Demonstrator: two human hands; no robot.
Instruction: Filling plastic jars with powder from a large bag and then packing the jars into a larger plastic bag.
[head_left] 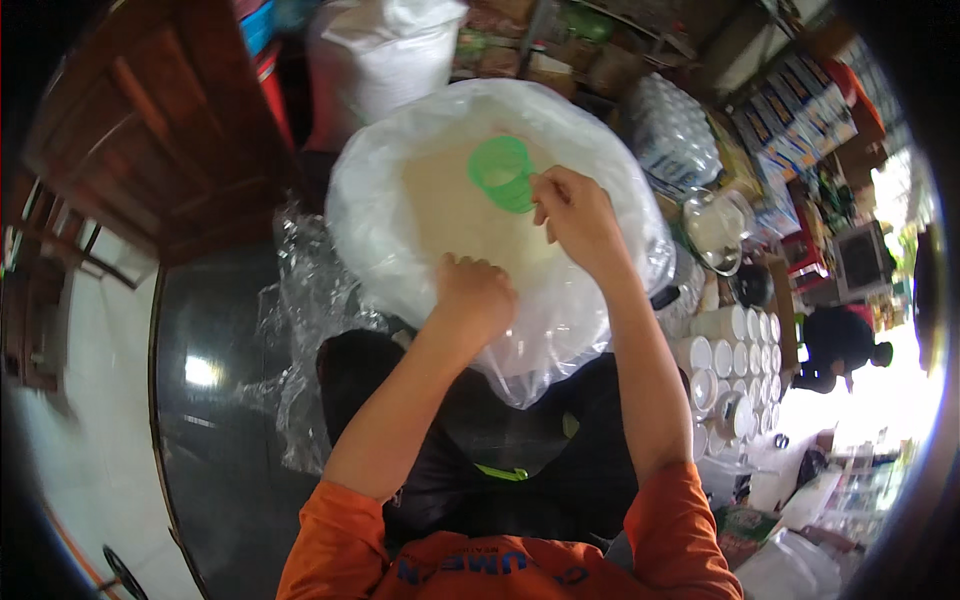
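A large tub lined with a clear plastic bag stands between my knees. Inside lies a pale beige, fine loose material; whether it is powder or grain I cannot tell. My right hand is closed round the handle of a translucent green plastic mug, which is tipped over the material with its round mouth showing. At the near rim, my left hand is curled over the bunched plastic, fingertips turned inward over the bag's opening. The bag's folds hang down toward my lap.
Behind the tub stands a full white sack. Crumpled clear plastic lies on the dark floor at left, near a wooden door. To the right are stacked white tubs, wrapped bottles and a lidded clear jar.
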